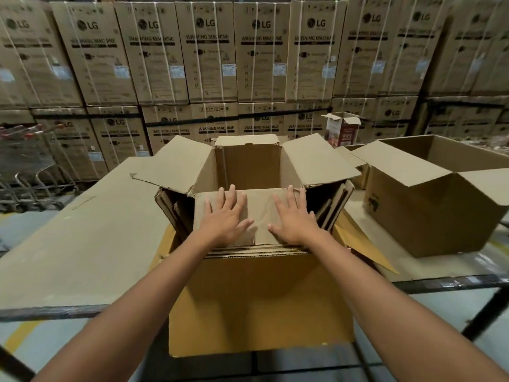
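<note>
Two hands press flat on the near flap (260,205) of the open cardboard box (248,164) in the middle of the frame. The left hand (225,213) lies on the flap's left half and the right hand (292,216) on its right half. Fingers are straight and slightly spread, the thumbs point toward each other, and neither hand grips anything. The box's other three flaps stand open.

Across the top of the frame, stacked cartons (206,51) read "LG" and "WASHING MACHINE"; their smaller print is too blurred to read.

Flattened cardboard sheets (170,210) stand on edge against the box's left and right sides. A yellower carton (259,304) fills the lower centre, just below the flap. The cardboard-covered table (82,230) stretches to the left. A second open box (429,216) stands at right, a small printed carton (343,128) behind it, and shopping trolleys (24,150) at the left edge.
</note>
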The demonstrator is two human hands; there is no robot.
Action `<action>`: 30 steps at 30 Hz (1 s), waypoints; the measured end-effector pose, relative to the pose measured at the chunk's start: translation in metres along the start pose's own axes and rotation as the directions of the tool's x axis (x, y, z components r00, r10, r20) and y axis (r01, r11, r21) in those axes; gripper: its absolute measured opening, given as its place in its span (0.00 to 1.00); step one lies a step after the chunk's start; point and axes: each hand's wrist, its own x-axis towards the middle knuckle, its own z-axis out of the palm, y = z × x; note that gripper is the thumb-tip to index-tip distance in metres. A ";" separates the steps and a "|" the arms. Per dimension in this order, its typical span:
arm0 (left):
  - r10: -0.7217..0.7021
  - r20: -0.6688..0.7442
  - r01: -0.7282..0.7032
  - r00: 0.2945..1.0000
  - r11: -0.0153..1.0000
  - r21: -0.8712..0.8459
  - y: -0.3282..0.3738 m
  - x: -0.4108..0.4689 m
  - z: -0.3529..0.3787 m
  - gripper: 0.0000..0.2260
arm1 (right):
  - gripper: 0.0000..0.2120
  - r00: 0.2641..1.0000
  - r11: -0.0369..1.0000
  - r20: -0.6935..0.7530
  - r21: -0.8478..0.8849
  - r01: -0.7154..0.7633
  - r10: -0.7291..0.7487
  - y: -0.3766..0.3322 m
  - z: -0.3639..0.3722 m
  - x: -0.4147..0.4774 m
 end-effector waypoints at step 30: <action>0.353 -0.475 -0.573 0.806 0.664 -0.480 0.223 -0.165 0.064 0.26 | 0.35 0.838 0.921 -0.399 0.271 -0.279 0.372 0.097 0.027 -0.340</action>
